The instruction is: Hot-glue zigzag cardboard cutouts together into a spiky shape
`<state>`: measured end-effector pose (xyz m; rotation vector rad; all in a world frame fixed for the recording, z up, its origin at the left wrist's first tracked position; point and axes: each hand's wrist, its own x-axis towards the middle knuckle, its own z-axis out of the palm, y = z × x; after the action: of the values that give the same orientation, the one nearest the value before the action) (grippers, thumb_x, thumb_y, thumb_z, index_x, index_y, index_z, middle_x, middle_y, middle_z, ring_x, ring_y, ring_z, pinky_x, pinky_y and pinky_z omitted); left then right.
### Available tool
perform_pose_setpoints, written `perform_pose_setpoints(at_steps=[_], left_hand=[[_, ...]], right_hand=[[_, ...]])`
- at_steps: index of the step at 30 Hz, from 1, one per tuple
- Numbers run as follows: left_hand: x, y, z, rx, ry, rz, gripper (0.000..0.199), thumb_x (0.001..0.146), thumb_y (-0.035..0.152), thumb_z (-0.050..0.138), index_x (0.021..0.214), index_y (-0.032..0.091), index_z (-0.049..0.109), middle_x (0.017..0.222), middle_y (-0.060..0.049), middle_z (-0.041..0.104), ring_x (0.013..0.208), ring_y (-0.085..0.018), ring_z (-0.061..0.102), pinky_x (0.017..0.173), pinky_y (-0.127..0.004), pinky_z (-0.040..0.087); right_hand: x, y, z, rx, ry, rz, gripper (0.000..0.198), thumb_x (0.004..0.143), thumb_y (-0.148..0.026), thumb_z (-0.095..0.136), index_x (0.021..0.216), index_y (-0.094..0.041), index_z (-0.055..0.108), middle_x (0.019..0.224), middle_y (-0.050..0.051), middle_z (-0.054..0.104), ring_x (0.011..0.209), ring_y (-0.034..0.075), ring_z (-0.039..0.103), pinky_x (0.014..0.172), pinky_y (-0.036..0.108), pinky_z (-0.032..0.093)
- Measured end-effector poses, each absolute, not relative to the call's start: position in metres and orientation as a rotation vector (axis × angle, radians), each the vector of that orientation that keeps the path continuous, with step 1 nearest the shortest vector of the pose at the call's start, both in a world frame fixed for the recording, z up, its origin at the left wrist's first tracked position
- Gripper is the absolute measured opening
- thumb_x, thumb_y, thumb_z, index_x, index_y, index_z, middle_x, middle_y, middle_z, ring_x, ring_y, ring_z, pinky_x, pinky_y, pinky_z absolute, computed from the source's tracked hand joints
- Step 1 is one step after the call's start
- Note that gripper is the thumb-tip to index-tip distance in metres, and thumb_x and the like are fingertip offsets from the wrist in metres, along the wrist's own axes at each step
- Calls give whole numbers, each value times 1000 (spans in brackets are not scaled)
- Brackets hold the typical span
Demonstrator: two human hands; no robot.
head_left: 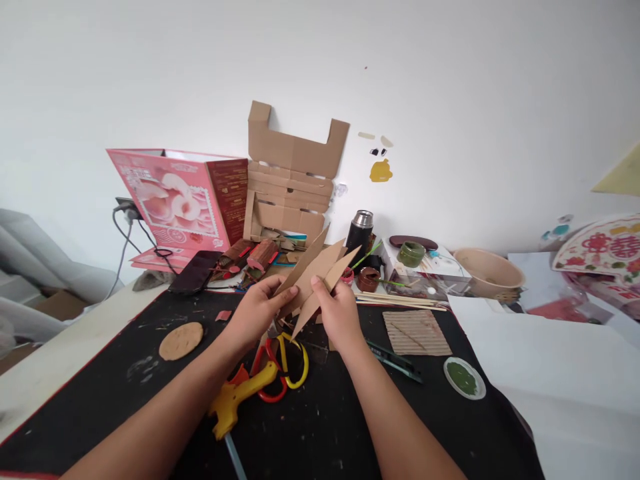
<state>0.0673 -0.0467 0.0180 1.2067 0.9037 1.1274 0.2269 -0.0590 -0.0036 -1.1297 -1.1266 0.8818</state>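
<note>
head view: the left hand (pixel 255 310) pinches cut brown cardboard pieces (pixel 311 273) between thumb and fingers; the right hand (pixel 341 317) is likewise closed on them, thumb uppermost. the pieces overlap, pointed ends showing, raised above the black mat (pixel 320 427). nearer the viewer lie a yellow glue gun (pixel 243 395) and red and yellow scissor handles (pixel 306 368). a round tan disc (pixel 181 341) lies left; corrugated card (pixel 417 332) lies right.

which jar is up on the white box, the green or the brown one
The green jar; the brown jar stands lower, left of the white box.
</note>
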Motion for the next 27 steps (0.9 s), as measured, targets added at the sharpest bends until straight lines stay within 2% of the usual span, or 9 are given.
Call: perform_pose_setpoints(at_steps=[3,7,10,15,19,27], left_hand=[[64,-46,22,1190,900,1156,37,63,48,96,84,22,80,77,-3,73,65,-18,64,59,-26,51],[58,-44,23,1259,842,1046,38,67,41,95,98,22,82,85,-5,77,70,-20,68,62,-26,52],[54,-42,21,1308,844,962,34,69,39,94,94,21,80,83,-6,77,67,-19,67,59,-26,50],[53,-39,17,1364,864,944,34,73,49,91,76,19,76,71,-6,72,63,-18,62,60,-26,46],[53,-35,16,1295,937,1014,44,68,57,93,76,18,73,69,-4,71,63,-16,61,60,-25,45],[50,-30,16,964,837,1206,47,53,47,103,75,16,75,70,1,67,62,-10,58,60,-20,44]], right_hand=[[226,-59,-6,-1147,-1099,909,39,88,-57,71,96,-19,76,94,11,82,94,34,76,76,40,59],[226,-57,-7,-1141,-965,963,41,84,-60,73,91,-20,72,80,8,78,70,29,72,58,36,56],[228,-55,-6,-1122,-861,993,42,82,-62,74,90,-21,69,75,6,75,58,25,67,48,34,52],[228,-55,-5,-1080,-822,987,42,81,-61,77,90,-21,66,70,4,72,52,22,64,43,31,50],[224,-56,-5,-1088,-856,985,45,80,-63,80,84,-21,66,62,2,69,45,19,60,39,29,48],[214,-61,-2,-1031,-840,1100,55,75,-70,84,89,-19,70,64,4,72,42,18,62,37,27,46]])
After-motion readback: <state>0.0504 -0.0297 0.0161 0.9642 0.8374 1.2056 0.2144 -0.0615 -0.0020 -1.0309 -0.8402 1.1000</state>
